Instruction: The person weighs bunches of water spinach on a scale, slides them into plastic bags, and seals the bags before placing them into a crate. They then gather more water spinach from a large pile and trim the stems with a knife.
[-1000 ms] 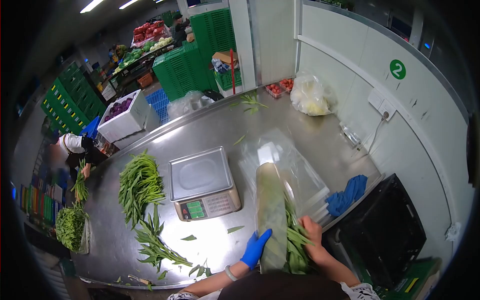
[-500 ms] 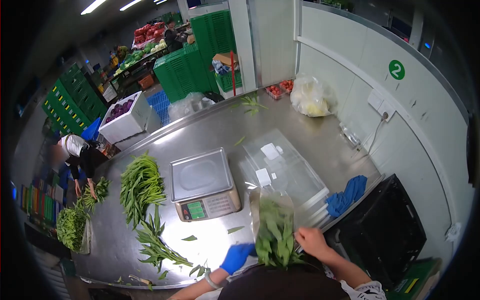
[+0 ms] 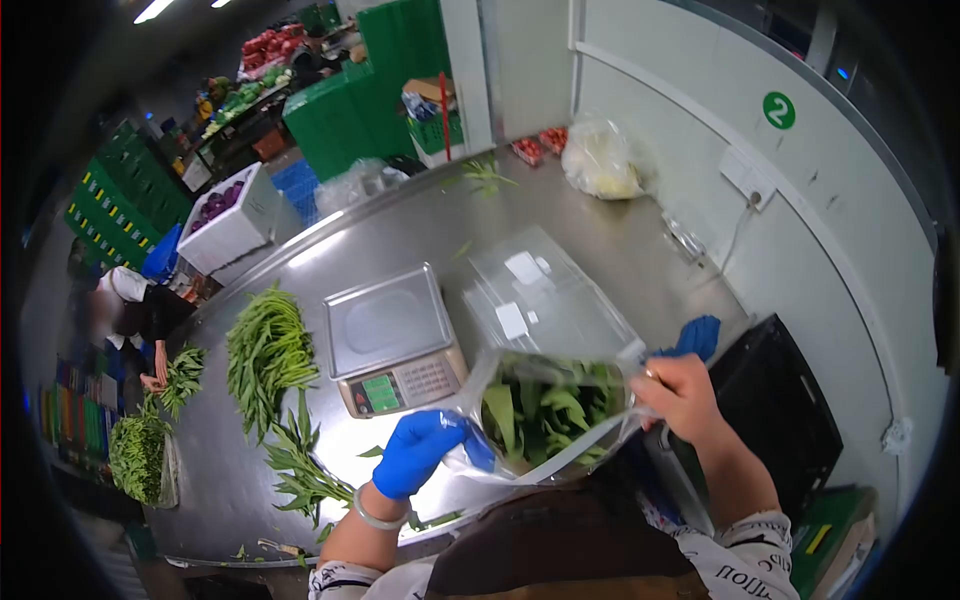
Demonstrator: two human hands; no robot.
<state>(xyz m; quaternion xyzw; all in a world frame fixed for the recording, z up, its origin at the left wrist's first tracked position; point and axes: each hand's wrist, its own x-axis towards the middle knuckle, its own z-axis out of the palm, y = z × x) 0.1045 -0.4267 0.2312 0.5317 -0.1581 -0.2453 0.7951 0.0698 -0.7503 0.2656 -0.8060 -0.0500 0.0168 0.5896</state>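
Observation:
A transparent plastic bag (image 3: 590, 436) with leafy greens (image 3: 540, 408) inside is held in front of my body, its mouth spread wide and facing up. My left hand (image 3: 410, 455), in a blue glove, grips the bag's left edge. On the opposite edge, the fingers of my bare right hand (image 3: 676, 392) are closed. Just beyond the bag stands a weighing scale (image 3: 385, 325) with a bare metal pan. Left of the scale lies a large pile of long-stemmed greens (image 3: 268, 355), and a smaller loose bunch (image 3: 300, 468) is nearer to me.
Behind the bag lies a stack of transparent plastic sheets or bags (image 3: 560, 295). A blue cloth (image 3: 695, 338) and a black monitor-like box (image 3: 775, 400) are at right. A co-worker (image 3: 150, 305) handles greens at the far left. A tied bag (image 3: 602, 162) rests by the wall.
The bag has been raised and tipped, so its mouth now faces up and is pulled open. Both hands have moved up to its edges. My view has shifted slightly.

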